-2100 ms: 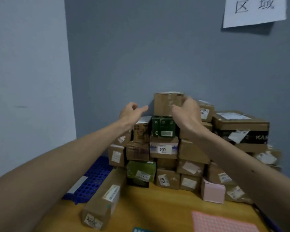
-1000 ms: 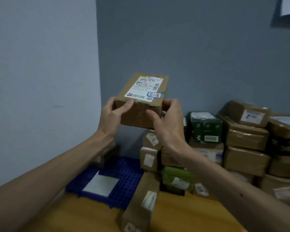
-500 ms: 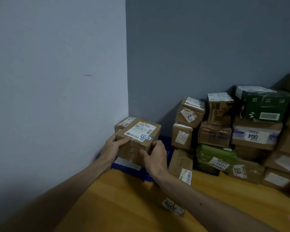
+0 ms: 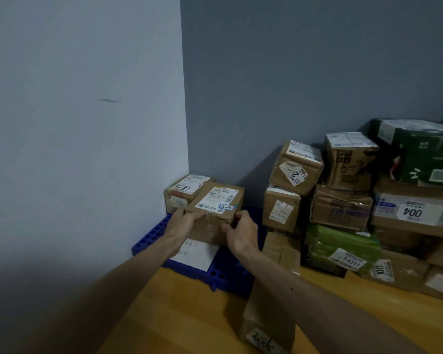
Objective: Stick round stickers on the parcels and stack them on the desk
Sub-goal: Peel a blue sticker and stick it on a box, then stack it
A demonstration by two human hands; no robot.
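Hemming the held parcel: corner box (just behind), stacked boxes rightward.

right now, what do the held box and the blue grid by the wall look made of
Held box: matte brown cardboard, creased, with a paper label. Blue grid: probably moulded plastic, given its even colour and round holes.

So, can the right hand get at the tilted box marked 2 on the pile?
Not right now: the right hand and left hand both grip the parcel over the blue tray. Once freed, probably yes: the box marked 2 sits exposed on the pile's left end, nothing in front of it.
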